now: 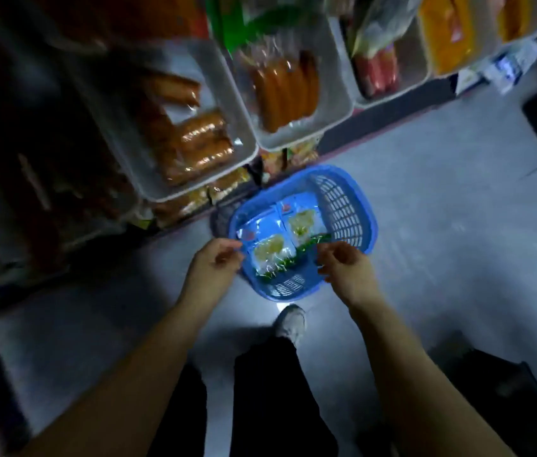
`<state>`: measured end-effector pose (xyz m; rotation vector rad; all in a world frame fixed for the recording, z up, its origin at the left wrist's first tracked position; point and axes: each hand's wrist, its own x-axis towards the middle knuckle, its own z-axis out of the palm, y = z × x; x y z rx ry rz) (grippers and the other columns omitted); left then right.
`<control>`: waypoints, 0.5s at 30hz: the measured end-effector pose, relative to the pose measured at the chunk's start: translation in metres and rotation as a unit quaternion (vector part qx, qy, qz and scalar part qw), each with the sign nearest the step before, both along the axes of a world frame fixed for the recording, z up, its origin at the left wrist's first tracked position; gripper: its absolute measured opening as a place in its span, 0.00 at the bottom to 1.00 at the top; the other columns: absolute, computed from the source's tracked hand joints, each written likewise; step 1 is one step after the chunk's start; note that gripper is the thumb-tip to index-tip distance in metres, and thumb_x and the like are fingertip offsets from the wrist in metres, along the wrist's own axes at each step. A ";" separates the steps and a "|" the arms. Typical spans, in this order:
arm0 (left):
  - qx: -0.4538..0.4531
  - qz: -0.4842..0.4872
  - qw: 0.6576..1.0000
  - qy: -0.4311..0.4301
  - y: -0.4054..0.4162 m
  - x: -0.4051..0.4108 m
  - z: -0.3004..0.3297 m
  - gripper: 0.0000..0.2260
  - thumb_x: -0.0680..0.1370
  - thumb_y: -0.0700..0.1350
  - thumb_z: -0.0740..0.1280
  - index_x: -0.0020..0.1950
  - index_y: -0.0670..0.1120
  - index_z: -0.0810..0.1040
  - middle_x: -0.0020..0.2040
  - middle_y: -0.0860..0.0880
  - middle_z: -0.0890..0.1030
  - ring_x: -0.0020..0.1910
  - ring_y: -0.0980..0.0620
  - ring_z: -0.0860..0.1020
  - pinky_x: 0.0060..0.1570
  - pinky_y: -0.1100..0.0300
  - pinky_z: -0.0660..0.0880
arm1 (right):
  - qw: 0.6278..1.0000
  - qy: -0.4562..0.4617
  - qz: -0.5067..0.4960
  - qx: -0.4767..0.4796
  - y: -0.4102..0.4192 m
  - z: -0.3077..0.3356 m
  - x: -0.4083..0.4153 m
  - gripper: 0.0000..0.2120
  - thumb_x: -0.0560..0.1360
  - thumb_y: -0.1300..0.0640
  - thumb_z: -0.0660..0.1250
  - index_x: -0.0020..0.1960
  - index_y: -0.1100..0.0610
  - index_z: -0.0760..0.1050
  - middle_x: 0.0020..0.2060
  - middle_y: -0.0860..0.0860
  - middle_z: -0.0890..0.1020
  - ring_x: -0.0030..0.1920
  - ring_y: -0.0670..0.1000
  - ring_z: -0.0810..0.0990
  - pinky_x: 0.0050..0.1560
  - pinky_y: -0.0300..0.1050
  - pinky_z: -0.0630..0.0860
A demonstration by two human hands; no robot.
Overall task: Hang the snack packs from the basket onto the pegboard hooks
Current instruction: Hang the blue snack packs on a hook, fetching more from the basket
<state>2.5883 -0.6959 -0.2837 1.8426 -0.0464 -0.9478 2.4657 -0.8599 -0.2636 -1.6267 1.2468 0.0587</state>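
A: What is nearest?
B: A shoe [290, 321] on the bare grey floor [442, 206]; floor lies open to the right of the basket [343, 206].

A: And the hands?
B: Left hand [216, 263] at the basket's left rim, its grip loosely curled; whether it pinches a pack's corner, I cannot tell; right hand [343, 265] at the near right rim, fingers loosely bent, holding nothing clear.

A: The snack packs [286, 239]?
B: Lying flat inside the basket, between both hands.

A: Beyond?
B: White trays [333, 103] of sausages [285, 90] overhang the basket's far edge.
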 end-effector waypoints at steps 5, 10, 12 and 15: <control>0.046 0.005 0.995 0.088 -0.073 -0.021 -0.157 0.11 0.76 0.34 0.65 0.42 0.50 0.74 0.48 0.47 0.77 0.46 0.50 0.75 0.48 0.58 0.74 | 0.991 0.107 0.078 0.004 -0.064 -0.150 -0.022 0.06 0.76 0.59 0.64 0.47 0.57 0.79 0.45 0.60 0.83 0.47 0.60 0.80 0.53 0.57 0.76; 0.073 0.050 0.974 0.210 -0.137 -0.023 -0.279 0.12 0.77 0.39 0.66 0.59 0.42 0.73 0.49 0.43 0.79 0.40 0.50 0.78 0.34 0.63 0.74 | 0.979 0.156 0.133 -0.008 -0.107 -0.285 -0.017 0.07 0.76 0.58 0.63 0.47 0.59 0.79 0.44 0.61 0.82 0.47 0.59 0.80 0.44 0.47 0.73; 0.104 0.094 0.956 0.259 -0.151 -0.018 -0.316 0.05 0.78 0.40 0.64 0.53 0.43 0.73 0.42 0.43 0.78 0.31 0.50 0.76 0.24 0.65 0.72 | 0.977 0.159 0.141 -0.011 -0.120 -0.329 -0.014 0.09 0.77 0.57 0.63 0.50 0.60 0.79 0.49 0.63 0.82 0.48 0.58 0.80 0.42 0.45 0.71; 0.134 0.099 0.943 0.287 -0.164 -0.012 -0.361 0.11 0.81 0.42 0.58 0.41 0.40 0.73 0.33 0.44 0.72 0.30 0.48 0.70 0.25 0.62 0.71 | 0.978 0.161 0.134 -0.015 -0.136 -0.376 -0.006 0.12 0.77 0.55 0.64 0.58 0.59 0.78 0.54 0.62 0.81 0.54 0.59 0.79 0.51 0.47 0.73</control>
